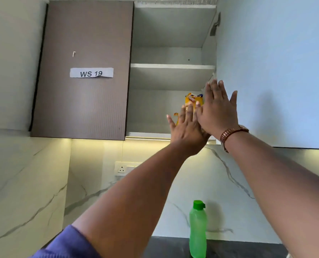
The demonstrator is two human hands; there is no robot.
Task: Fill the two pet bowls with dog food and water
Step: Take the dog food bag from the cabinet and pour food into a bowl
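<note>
A yellow dog food bag stands on the lowest shelf of the open wall cabinet, mostly hidden behind my hands. My left hand is raised in front of the bag with its fingers spread, touching or nearly touching it. My right hand is held flat beside the bag's right side, fingers apart, a watch on the wrist. A green water bottle with a green cap stands upright on the dark counter below. The pet bowls are out of view.
The cabinet's left door, labelled WS 19, is closed; the right door is swung open beside my right hand. The upper shelves hold nothing. A wall socket sits on the marble backsplash under a lit strip.
</note>
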